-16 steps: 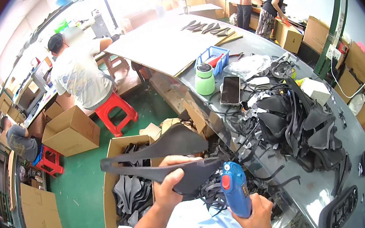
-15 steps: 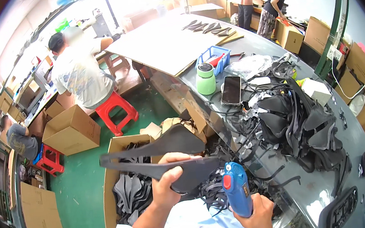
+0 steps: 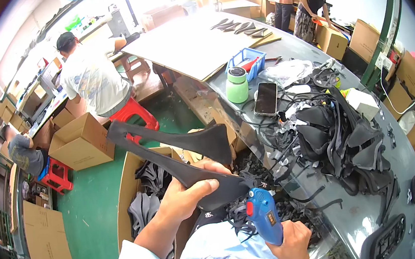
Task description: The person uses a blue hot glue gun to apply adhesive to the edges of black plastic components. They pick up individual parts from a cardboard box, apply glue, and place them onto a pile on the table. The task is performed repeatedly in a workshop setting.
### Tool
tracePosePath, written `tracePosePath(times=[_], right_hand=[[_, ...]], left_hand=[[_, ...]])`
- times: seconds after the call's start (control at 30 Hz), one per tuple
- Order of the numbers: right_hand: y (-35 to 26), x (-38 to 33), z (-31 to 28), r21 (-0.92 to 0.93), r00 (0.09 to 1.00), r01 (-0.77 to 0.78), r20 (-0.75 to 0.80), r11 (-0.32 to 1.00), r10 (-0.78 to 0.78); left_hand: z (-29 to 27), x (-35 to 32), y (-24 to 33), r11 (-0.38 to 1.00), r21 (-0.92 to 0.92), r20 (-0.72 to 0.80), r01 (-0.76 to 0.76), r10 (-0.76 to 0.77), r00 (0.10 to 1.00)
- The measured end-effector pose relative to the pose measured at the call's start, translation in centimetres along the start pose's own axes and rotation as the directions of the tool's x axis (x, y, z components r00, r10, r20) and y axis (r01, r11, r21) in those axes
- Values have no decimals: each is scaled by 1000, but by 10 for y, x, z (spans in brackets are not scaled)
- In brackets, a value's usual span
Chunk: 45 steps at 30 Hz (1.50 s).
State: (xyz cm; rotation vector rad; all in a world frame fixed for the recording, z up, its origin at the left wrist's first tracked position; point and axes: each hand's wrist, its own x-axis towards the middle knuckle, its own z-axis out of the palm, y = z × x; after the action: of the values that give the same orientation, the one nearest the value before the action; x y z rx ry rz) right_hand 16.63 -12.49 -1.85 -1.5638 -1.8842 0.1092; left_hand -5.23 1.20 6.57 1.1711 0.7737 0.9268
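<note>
My left hand (image 3: 193,198) grips a black saddle-shaped piece (image 3: 162,157), thumb on top and fingers beneath. Its narrow end points up and left, and two wide wings spread to the right with a gap between them. My right hand (image 3: 293,244) is wrapped round the lower end of a blue handheld power tool (image 3: 265,214) with a red button. The tool's head is close by the edge of the near wing; whether they touch I cannot tell. Below my left hand, an open carton (image 3: 128,201) holds several similar black pieces (image 3: 145,209).
On the grey table (image 3: 322,206) lie heaped black pieces (image 3: 319,133), a phone (image 3: 266,98), a green bottle (image 3: 237,87) and a blue basket (image 3: 253,56). A co-worker (image 3: 93,73) sits on a red stool (image 3: 135,118) at left. Dark scraps (image 3: 254,167) lie beside the table edge.
My left hand has tilted the black piece, its narrow end rising and its right end dropping. The blue tool has shifted slightly left and down with my right hand.
</note>
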Motion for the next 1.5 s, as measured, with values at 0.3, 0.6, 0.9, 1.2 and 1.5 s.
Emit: tracePosePath(times=[0.3, 0.6, 0.9, 1.2, 1.5], right_hand=[[-12, 8, 12, 38, 1000, 18, 2, 999, -18], [-5, -6, 11, -11, 972, -224, 65, 975, 224], [-6, -7, 18, 22, 947, -278, 176, 960, 270], [17, -15, 13, 68, 958, -288, 32, 955, 287], [44, -60, -16, 254, 815, -407, -334, 877, 474]], left_hand=[[-10, 0, -17, 971, 228, 7, 68, -71, 997], [-126, -27, -167, 899, -405, -724, -167, -204, 659], [-230, -102, -314, 774, -586, -807, -240, -533, 253], [-83, 17, -226, 890, -436, -435, 131, -336, 835], [167, 156, -107, 992, 106, 340, -69, 29, 940]])
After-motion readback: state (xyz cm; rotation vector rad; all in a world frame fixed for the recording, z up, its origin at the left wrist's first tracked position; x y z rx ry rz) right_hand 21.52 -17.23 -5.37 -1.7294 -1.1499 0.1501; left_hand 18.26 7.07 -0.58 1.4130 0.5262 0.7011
